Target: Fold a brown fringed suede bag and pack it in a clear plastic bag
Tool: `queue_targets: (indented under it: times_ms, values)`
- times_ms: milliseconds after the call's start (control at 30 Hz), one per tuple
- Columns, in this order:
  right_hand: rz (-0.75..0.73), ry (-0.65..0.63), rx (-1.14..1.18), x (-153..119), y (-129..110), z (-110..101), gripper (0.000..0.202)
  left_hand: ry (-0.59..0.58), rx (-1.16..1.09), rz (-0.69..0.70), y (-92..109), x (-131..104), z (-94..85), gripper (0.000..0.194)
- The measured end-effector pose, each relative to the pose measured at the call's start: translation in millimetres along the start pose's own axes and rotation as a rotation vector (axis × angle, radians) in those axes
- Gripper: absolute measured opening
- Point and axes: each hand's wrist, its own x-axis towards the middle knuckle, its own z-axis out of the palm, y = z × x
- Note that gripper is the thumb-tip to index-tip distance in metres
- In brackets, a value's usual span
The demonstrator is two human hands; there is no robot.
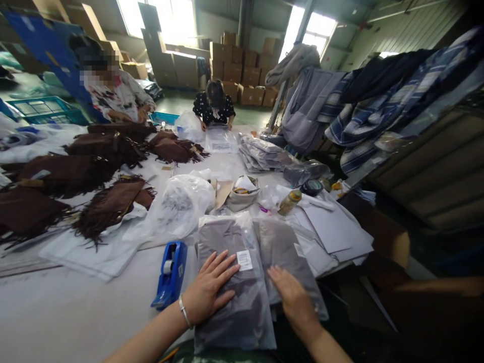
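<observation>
A grey item in a clear plastic bag (234, 322) lies flat in front of me, with a white barcode label (244, 260) on it. My left hand (212, 290) rests on this bag, fingers spread, their tips near the label. To its right lies a second bagged grey item (282, 239), tilted slightly. On that one my right hand (293, 297) lies with fingers stretched out. A blue tape dispenser (170, 275) stands just left of the first bag.
Behind the bags are a clear bag of small pieces (176, 206), a fabric bin (244, 196), a jar (290, 202) and white sheets (333, 227). Brown fringed items (113, 201) cover the left. Two people work across the table. Clothes (313, 106) hang at right.
</observation>
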Motion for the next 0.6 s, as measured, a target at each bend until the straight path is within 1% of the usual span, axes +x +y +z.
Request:
queue_targets:
  times_ms: [67, 100, 133, 167, 233, 267, 300, 333, 367, 400, 433, 467, 500, 533, 567, 600]
  values:
    - [-0.06, -0.029, 0.06, -23.4, -9.7, 22.3, 0.066, -0.014, 0.002, 0.005, -1.3, 0.2, -0.3, 0.059]
    - [-0.07, -0.05, 0.103, -30.4, -9.3, 27.1, 0.067, -0.017, 0.001, 0.009, -1.9, 0.1, -0.7, 0.059]
    - [-0.071, -0.083, 0.157, -34.0, -5.9, 26.5, 0.067, -0.016, -0.002, 0.011, -2.5, -0.3, -1.3, 0.059]
    - [-0.068, -0.144, 0.225, -34.4, -0.2, 21.0, 0.066, -0.012, -0.006, 0.01, -2.9, -0.9, -2.1, 0.059]
    - [-0.057, -0.352, 0.406, -29.3, 17.1, 0.2, 0.06, -0.004, -0.022, 0.008, -3.3, -2.9, -3.8, 0.059]
    - [-0.027, -0.449, 0.506, -25.3, 28.7, -11.2, 0.058, -0.001, -0.036, 0.008, -3.3, -4.1, -4.2, 0.058]
    - [0.045, -0.484, 0.597, -21.2, 42.2, -20.6, 0.056, 0.011, -0.053, 0.0, -3.1, -5.4, -4.0, 0.057]
    - [0.168, -0.439, 0.672, -17.2, 57.2, -26.6, 0.056, 0.042, -0.072, -0.03, -2.8, -6.6, -3.0, 0.055]
    - [0.344, -0.325, 0.738, -13.3, 72.9, -28.1, 0.058, 0.103, -0.095, -0.092, -2.4, -7.7, -1.2, 0.053]
    - [0.544, -0.18, 0.789, -9.3, 88.3, -24.9, 0.063, 0.195, -0.125, -0.19, -1.9, -8.6, 1.5, 0.052]
    - [0.732, -0.058, 0.827, -5.1, 102.0, -17.8, 0.069, 0.306, -0.168, -0.325, -1.4, -9.3, 4.7, 0.052]
    - [0.872, -0.003, 0.863, -1.0, 113.3, -7.7, 0.076, 0.419, -0.233, -0.483, -0.6, -9.8, 8.2, 0.055]
    - [0.952, -0.012, 0.908, 3.0, 121.4, 3.7, 0.082, 0.511, -0.329, -0.64, 0.5, -10.1, 11.6, 0.059]
    - [0.975, -0.058, 0.958, 6.5, 126.5, 15.0, 0.084, 0.567, -0.462, -0.771, 2.2, -10.3, 14.5, 0.063]
    - [0.953, -0.103, 1.007, 9.4, 129.0, 25.1, 0.084, 0.594, -0.618, -0.867, 4.7, -10.2, 16.8, 0.065]
    - [0.912, -0.119, 1.05, 11.5, 129.9, 32.9, 0.082, 0.608, -0.77, -0.928, 8.1, -9.7, 18.2, 0.066]
